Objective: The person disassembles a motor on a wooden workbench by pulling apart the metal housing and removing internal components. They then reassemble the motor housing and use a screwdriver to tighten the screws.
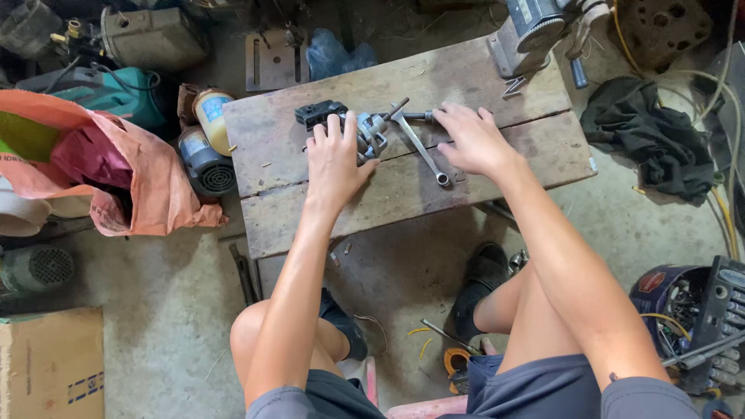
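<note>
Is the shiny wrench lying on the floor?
No, the wrench lies on the wooden table, between the left hand and right hand.

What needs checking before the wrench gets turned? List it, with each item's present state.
1. Left hand steadying the metal tool part: ok, it lies on top of it.
2. Right hand on the wrench: not ok, it rests by the wrench's upper end, fingers flat, not gripping.
3. Wrench seated on a fastener: cannot tell, the joint is too small to see.
4. Part resting flat on the wooden bench: ok.
5. Room to swing the handle: ok, the boards around it are bare.
</note>
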